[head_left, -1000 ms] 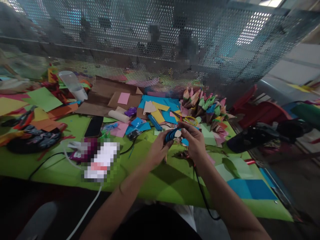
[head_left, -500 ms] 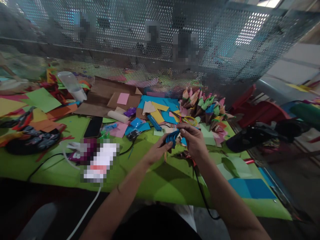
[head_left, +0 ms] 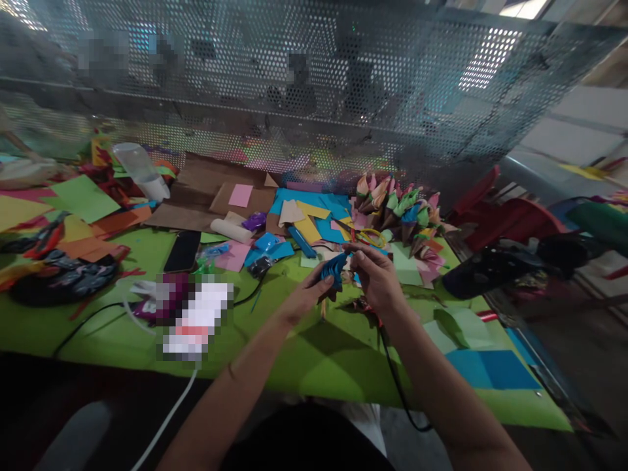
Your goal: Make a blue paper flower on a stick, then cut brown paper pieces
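Head view: left hand (head_left: 311, 292) holds blue paper (head_left: 335, 269), clear bottle (head_left: 140, 170) beyond.

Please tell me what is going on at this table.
A person sits or stands at a green table. The left hand holds a ridged blue piece; the right hand has its fingertips at the upper end, though whether they grip it is unclear. Cone-shaped paper flowers cluster beyond the right hand, and a dark phone lies to the left.
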Tool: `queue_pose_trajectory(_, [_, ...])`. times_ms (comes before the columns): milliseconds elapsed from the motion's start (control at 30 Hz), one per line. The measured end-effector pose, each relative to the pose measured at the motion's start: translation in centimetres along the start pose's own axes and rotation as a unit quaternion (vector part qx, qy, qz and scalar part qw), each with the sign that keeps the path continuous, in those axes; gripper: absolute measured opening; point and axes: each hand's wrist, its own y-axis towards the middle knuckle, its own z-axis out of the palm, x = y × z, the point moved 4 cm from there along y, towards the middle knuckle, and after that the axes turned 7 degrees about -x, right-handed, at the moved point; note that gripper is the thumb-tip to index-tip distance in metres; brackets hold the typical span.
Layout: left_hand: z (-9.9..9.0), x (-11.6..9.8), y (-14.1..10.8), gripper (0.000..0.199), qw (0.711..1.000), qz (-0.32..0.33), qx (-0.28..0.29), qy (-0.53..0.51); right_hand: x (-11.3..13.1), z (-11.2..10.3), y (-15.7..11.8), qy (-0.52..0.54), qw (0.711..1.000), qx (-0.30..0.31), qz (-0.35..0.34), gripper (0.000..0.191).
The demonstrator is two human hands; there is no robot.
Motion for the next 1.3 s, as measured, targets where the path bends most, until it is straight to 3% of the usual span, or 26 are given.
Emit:
queue_pose_trajectory(400, [-0.01,-0.04,-0.16,0.062,1.000,-0.005,-0.003,0.025,-0.35,0.46,-0.08,0.021,1.000,-0.012,0.012,0.031])
queue_pose_trajectory(600, [0.00,-0.13,-0.12,0.067,0.999,0.000,-0.002,0.043,-0.20,0.49,-0.05,0.027,1.000,-0.008,-0.008,0.023])
queue_pose_trajectory(767, [-0.02,-0.40,-0.08,0.059,0.997,0.018,-0.015,0.069,-0.29,0.35,-0.10,0.006,1.000,-0.005,0.004,0.029])
queue_pose_trajectory(933, [0.05,-0.58,0.21,0.048,0.991,0.044,-0.029,0.120,-0.19,0.24,-0.05,-0.037,0.999,-0.001,-0.038,0.024])
queue_pose_trajectory(1167, [0.04,-0.35,0.76,0.053,0.986,0.078,-0.030,0.145,0.03,0.26,-0.14,-0.068,0.994,-0.001,-0.089,0.020])
queue_pose_trajectory(1300, [0.09,-0.58,0.57,0.051,0.986,0.073,-0.032,0.143,0.18,0.33,-0.24,-0.074,0.994,0.015,-0.081,0.020])
